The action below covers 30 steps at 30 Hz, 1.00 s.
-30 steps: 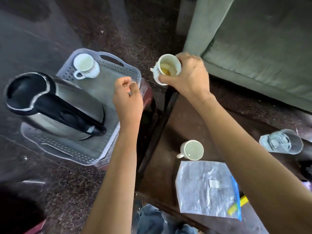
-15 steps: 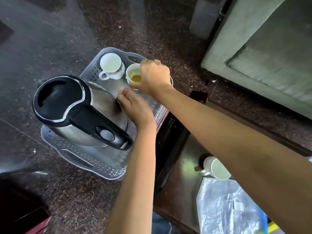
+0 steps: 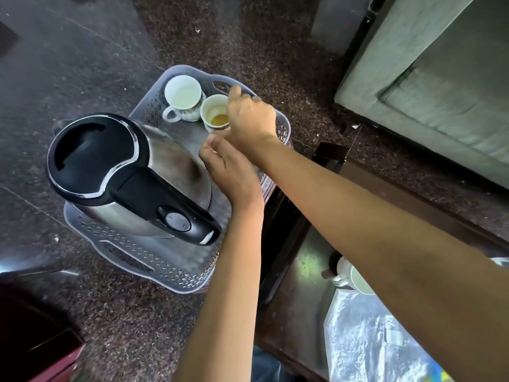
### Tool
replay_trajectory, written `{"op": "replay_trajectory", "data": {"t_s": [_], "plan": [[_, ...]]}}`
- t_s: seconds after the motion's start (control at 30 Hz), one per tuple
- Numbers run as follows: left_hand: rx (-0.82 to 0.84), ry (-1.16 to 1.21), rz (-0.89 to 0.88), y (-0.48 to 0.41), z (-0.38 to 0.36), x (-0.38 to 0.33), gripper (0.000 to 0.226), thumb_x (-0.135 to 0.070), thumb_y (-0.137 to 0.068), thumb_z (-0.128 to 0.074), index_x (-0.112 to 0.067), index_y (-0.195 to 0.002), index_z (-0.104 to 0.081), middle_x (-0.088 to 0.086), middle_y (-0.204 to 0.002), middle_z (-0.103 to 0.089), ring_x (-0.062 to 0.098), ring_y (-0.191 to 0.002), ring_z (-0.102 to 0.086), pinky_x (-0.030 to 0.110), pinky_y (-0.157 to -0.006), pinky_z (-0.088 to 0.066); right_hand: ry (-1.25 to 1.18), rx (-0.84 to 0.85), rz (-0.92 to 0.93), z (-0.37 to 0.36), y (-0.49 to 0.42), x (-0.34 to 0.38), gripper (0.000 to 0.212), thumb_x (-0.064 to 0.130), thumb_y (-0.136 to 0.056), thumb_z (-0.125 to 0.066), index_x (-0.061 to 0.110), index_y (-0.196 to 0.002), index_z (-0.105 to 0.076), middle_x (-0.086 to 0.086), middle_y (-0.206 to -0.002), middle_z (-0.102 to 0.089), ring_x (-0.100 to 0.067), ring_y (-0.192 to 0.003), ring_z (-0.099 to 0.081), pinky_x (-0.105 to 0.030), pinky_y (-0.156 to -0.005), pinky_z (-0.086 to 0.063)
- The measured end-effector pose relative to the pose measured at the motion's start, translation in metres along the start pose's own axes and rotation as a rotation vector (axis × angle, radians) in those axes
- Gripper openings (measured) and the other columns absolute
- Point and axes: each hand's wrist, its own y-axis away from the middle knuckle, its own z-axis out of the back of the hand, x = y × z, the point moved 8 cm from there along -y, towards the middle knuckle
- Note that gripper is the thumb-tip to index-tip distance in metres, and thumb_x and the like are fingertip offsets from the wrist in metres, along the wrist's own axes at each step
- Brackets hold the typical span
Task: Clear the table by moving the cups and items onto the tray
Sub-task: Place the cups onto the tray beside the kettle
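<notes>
A grey perforated tray holds a steel kettle with a black lid and handle and an empty white cup at its far end. Right beside that cup stands a second white cup with a little brown liquid. My right hand is shut on this cup's right side, low on the tray floor. My left hand hovers over the tray's right side, fingers curled with nothing in them. A third white cup stands on the dark table, partly hidden by my right forearm.
A clear zip bag lies on the table near its front edge. A grey-green sofa fills the upper right. The floor around the tray is dark speckled stone. A dark red object sits at bottom left.
My right hand has carried the cup with liquid from above the table's far edge leftward onto the tray, down beside the empty cup. My left hand stayed at the tray's right side.
</notes>
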Motion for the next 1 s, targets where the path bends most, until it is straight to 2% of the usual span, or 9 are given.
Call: {"op": "replay_trajectory", "data": {"t_s": [0.07,0.17,0.27,0.37,0.53,0.63,0.77,0.9,1.0], "plan": [[0.019,0.000,-0.005,0.001,0.000,0.001,0.031,-0.037,-0.099,-0.034,-0.012,-0.113,-0.047,0.010,-0.125,-0.055,0.023,-0.116,-0.052,0.039,-0.106,-0.038,-0.001,-0.021,0.040,0.016,0.005,-0.005,0.074,0.058,-0.077,-0.066,0.007,-0.124,-0.041,-0.008,-0.122,-0.060,-0.025,-0.117,-0.057,-0.038,-0.083,-0.050],[0.019,-0.046,-0.010,0.008,0.003,0.000,0.053,-0.055,-0.082,-0.032,-0.014,-0.112,-0.047,0.019,-0.123,-0.058,0.033,-0.114,-0.054,0.046,-0.102,-0.042,-0.044,-0.096,0.086,0.054,0.018,-0.021,0.058,0.053,-0.087,-0.057,0.011,-0.124,-0.044,-0.006,-0.123,-0.059,-0.025,-0.117,-0.054,-0.037,-0.080,-0.048],[0.048,-0.104,-0.042,0.026,0.000,-0.005,0.052,-0.056,-0.080,-0.031,-0.013,-0.104,-0.046,0.024,-0.116,-0.058,0.040,-0.108,-0.054,0.053,-0.096,-0.044,-0.164,-0.249,0.039,0.088,0.041,-0.054,0.043,0.046,-0.094,-0.049,0.012,-0.120,-0.050,-0.005,-0.115,-0.062,-0.027,-0.110,-0.057,-0.038,-0.075,-0.048],[0.106,-0.119,-0.081,0.051,-0.005,-0.006,0.053,-0.052,-0.084,-0.033,-0.009,-0.113,-0.047,0.018,-0.121,-0.056,0.036,-0.111,-0.053,0.050,-0.098,-0.044,-0.270,-0.372,-0.042,0.104,0.074,-0.092,0.038,0.043,-0.093,-0.047,0.012,-0.117,-0.052,-0.003,-0.102,-0.066,-0.025,-0.098,-0.061,-0.038,-0.069,-0.050],[0.175,-0.174,-0.148,0.102,-0.013,0.007,0.035,-0.037,-0.096,-0.037,-0.009,-0.114,-0.050,0.016,-0.119,-0.058,0.028,-0.110,-0.053,0.035,-0.091,-0.042,-0.297,-0.379,-0.134,0.094,0.149,-0.150,0.036,0.043,-0.091,-0.050,0.014,-0.112,-0.054,-0.003,-0.095,-0.068,-0.029,-0.091,-0.063,-0.039,-0.065,-0.050],[0.241,-0.247,-0.227,0.134,-0.016,0.022,0.022,-0.034,-0.093,-0.037,-0.015,-0.095,-0.048,0.015,-0.104,-0.060,0.029,-0.097,-0.054,0.041,-0.088,-0.044,-0.313,-0.318,-0.158,0.074,0.197,-0.178,0.035,0.043,-0.090,-0.055,0.015,-0.111,-0.055,-0.001,-0.095,-0.068,-0.027,-0.093,-0.064,-0.037,-0.066,-0.050],[0.339,-0.324,-0.274,0.169,-0.019,0.055,0.018,-0.024,-0.095,-0.041,-0.015,-0.098,-0.055,0.010,-0.103,-0.064,0.024,-0.099,-0.058,0.039,-0.090,-0.046,-0.336,-0.174,-0.177,0.035,0.252,-0.201,0.044,0.048,-0.085,-0.061,0.016,-0.114,-0.055,-0.001,-0.104,-0.067,-0.027,-0.100,-0.062,-0.036,-0.070,-0.051],[0.392,-0.410,-0.275,0.193,-0.011,0.095,0.024,-0.023,-0.097,-0.042,-0.009,-0.106,-0.060,0.011,-0.106,-0.065,0.024,-0.100,-0.059,0.024,-0.083,-0.040,-0.209,0.078,-0.245,-0.012,0.299,-0.213,0.072,0.061,-0.074,-0.068,0.021,-0.129,-0.047,-0.005,-0.123,-0.052,-0.027,-0.112,-0.053,-0.041,-0.079,-0.051],[0.413,-0.468,-0.279,0.205,-0.001,0.120,0.024,-0.019,-0.098,-0.043,-0.007,-0.107,-0.061,0.011,-0.106,-0.065,0.022,-0.098,-0.059,0.016,-0.079,-0.036,-0.224,0.285,-0.283,-0.049,0.328,-0.215,0.096,0.067,-0.061,-0.075,0.028,-0.140,-0.037,-0.003,-0.133,-0.041,-0.027,-0.118,-0.046,-0.043,-0.091,-0.047]]}}
